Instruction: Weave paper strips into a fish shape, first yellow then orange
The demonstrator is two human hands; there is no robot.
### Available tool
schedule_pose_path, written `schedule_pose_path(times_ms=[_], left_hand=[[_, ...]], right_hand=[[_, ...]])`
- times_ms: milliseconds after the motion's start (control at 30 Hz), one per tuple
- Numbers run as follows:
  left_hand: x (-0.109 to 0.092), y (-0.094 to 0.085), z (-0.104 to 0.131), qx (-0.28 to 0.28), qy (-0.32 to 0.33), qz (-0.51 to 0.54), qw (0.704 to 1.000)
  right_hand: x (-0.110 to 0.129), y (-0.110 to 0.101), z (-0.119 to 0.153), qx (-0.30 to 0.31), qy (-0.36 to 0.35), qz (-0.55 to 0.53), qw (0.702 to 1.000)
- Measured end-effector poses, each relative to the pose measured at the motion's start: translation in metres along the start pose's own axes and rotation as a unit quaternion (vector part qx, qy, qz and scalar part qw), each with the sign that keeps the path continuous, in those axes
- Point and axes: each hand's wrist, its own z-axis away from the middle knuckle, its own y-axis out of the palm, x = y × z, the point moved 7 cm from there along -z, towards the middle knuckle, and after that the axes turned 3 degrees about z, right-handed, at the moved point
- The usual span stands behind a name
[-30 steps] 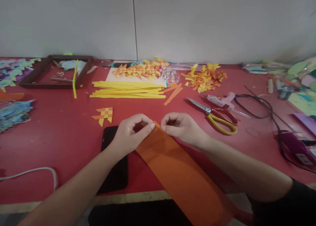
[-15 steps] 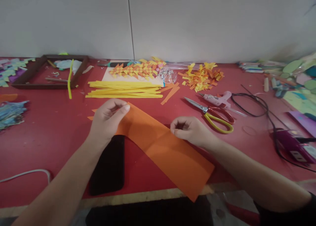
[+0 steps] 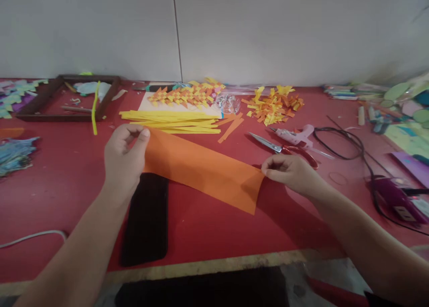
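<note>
Between my hands stretches a long strip of orange paper (image 3: pixel 201 168), held above the red table and sloping down to the right. My left hand (image 3: pixel 125 153) is closed on its upper left corner, thumb on top. At the upper right corner, my right hand (image 3: pixel 291 173) pinches the paper between thumb and fingertips. A black phone (image 3: pixel 147 222) lies below the paper's left end. Just behind my right hand are scissors (image 3: pixel 278 148), their yellow handle mostly covered by it. Yellow paper strips (image 3: pixel 167 121) lie stacked behind the orange paper.
A pink glue gun (image 3: pixel 296 136) and its black cord lie at right, near a purple device (image 3: pixel 398 202). Folded yellow and orange pieces (image 3: pixel 273 103) are heaped at the back. A brown frame (image 3: pixel 53 118) sits back left. The table's front edge (image 3: pixel 208 267) runs close to me.
My left hand has moved left and my right hand right along the paper to its corner. The orange paper has swung up, flatter and off the front edge.
</note>
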Motion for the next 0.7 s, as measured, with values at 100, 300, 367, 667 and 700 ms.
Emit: schedule_pose_path(times_ms=[100,300,367,667,700], left_hand=[[-0.004,-0.007,-0.001,-0.033,0.019,-0.010,0.999],[0.003,0.006,0.002,0.016,-0.064,0.050,0.997],[0.001,0.024,0.012,0.096,-0.090,0.057,0.990],[-0.015,0.068,0.061,0.373,-0.125,0.049,0.918],[-0.016,0.069,0.061,0.377,-0.117,0.049,0.918]], right_hand=[[-0.010,-0.013,-0.002,-0.016,0.002,0.007,1.000],[0.007,-0.025,-0.008,-0.051,-0.071,-0.028,0.996],[0.026,-0.020,-0.010,-0.056,-0.103,-0.055,0.992],[0.100,0.062,-0.033,0.068,-0.131,-0.120,0.982],[0.106,0.071,-0.033,0.082,-0.138,-0.141,0.977]])
